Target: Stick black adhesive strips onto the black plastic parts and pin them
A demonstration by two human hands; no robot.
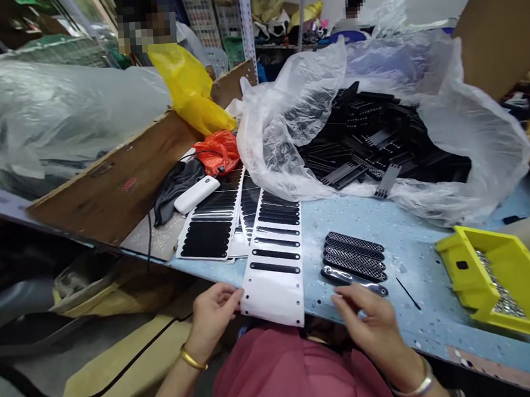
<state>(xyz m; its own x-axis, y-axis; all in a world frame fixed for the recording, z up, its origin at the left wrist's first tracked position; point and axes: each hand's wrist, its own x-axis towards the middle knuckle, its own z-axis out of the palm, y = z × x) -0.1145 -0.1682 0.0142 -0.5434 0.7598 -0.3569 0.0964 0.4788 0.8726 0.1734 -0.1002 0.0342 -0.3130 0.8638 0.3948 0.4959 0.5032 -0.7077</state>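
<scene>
A white sheet (274, 306) lined with black strips (275, 255) lies across a pale-blue, dark-flecked tabletop (311, 219) at center frame, beside black pieces (353, 253) in a silvery lattice pattern. Bright yellow marks the bin (459, 282), lower right; maroon cloth (275, 371) fills bottom center.

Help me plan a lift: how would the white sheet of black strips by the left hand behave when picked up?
The white sheet looks thin, so it would probably bend rather than stay rigid. It is likely light, being flat and carrying only slim black strips. Shine on some strips suggests a smooth, perhaps slippery face.
</scene>
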